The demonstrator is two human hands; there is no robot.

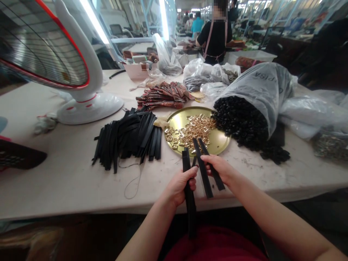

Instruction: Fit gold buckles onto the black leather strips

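Note:
My left hand (183, 185) is closed around a bundle of black strips (191, 214) that stands nearly upright at the table's front edge. Just to its right, my right hand (216, 167) grips separate black strips (204, 177) between thumb and fingers, with their ends splayed apart. Behind both hands lies a round gold tray (221, 139) bearing a heap of small gold metal buckles (197, 128). Left of the tray a loose pile of similar black strips (130, 136) is spread on the table.
A white fan (91, 105) stands at the left. Behind the tray lie folded reddish-brown pieces (165, 95). At right, a plastic bag (261, 83) spills small black parts (241, 121). A loose thread (133, 192) lies in front. A person in an apron (216, 36) stands farther back.

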